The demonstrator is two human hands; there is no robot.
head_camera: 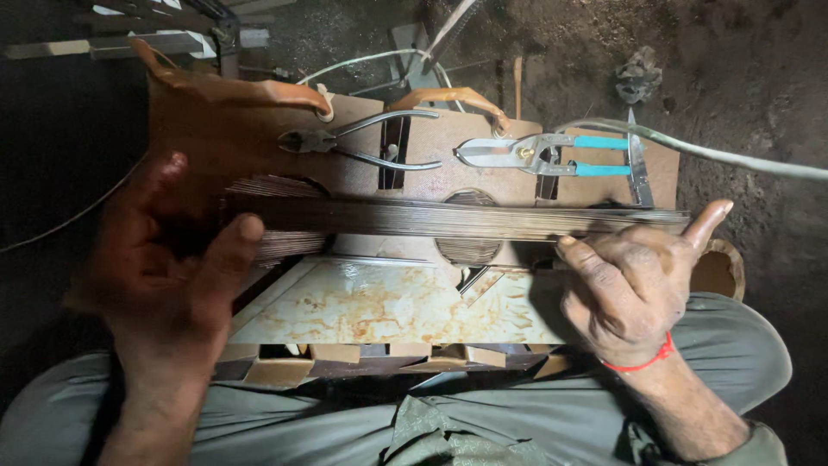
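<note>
I hold a long bundle of thin metal rods [448,217] level across my lap, above the wooden board [483,147]. My left hand [172,259] is closed around its left end; my right hand [625,276] grips the right end, thumb raised. On the board lie grey pliers [358,142] and blue-handled snips [543,155]. A marbled tile [362,306] sits beneath the bundle.

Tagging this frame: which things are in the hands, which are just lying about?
In hand:
- bundle of thin metal strips, gripped at its ends by left hand and right hand

Lying about:
- pliers
- blue-handled snips
- wooden board
- marbled tile
- pale cable
</note>
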